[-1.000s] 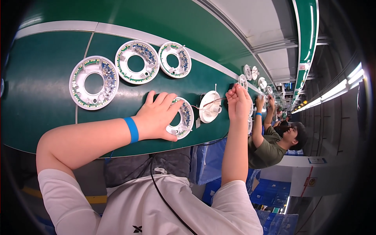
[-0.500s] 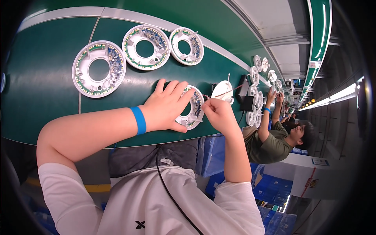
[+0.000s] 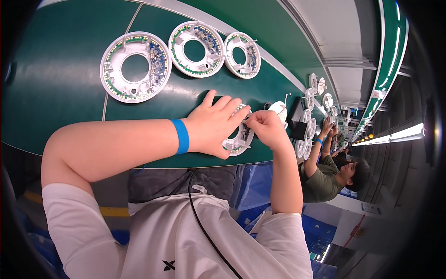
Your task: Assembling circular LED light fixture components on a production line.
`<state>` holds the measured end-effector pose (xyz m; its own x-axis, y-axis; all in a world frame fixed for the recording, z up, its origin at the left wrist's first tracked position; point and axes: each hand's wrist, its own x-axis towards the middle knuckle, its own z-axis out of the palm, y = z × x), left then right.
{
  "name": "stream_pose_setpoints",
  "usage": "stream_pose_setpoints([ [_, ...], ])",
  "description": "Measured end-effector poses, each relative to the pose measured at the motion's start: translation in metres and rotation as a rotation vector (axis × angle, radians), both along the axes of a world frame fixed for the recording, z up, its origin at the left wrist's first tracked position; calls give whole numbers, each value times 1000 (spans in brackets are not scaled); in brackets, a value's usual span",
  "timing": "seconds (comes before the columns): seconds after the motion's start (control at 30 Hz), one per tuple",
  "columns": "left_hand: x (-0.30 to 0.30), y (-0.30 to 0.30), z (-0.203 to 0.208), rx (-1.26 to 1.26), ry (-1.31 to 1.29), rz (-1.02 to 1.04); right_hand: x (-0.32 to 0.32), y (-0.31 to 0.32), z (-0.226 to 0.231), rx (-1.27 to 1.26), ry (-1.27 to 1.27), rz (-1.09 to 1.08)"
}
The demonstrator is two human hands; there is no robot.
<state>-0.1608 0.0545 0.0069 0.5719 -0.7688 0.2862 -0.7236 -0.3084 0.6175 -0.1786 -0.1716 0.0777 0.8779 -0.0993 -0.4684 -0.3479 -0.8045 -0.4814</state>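
A white ring-shaped housing (image 3: 244,146) with a circuit board and small yellow LEDs around it lies near the front edge of the green bench. My left hand (image 3: 213,124), a blue band on its wrist, rests over its left part with fingers spread, hiding much of it. At the ring's right side, my right hand (image 3: 269,129) has thumb and forefinger pinched together over the board. Whatever sits in that pinch is too small and covered to make out. Just beyond the right hand is a white round part (image 3: 278,109) with thin wires.
Three similar ring housings, one at the left (image 3: 108,79), one in the middle (image 3: 177,58) and one at the right (image 3: 256,56), lie farther back. A black box (image 3: 299,130) and several white rings (image 3: 310,98) stand rightward, near a co-worker (image 3: 323,183) with raised hands.
The view has shifted, so the bench items appear farther right. My right hand's pinch has come in from beside the ring to over its board. My left hand keeps its place on the ring.
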Motion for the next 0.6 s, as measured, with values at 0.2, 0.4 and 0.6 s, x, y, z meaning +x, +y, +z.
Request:
stream_pose_setpoints([
  [0.2,-1,-1,-5,-80,-115,72,3,-3,9,-33,81,50],
  [0.4,-2,-4,-9,-69,-127,78,-4,-9,8,-64,166,78],
  [0.6,-2,-5,-12,-80,-138,82,-5,-3,11,-50,158,53],
])
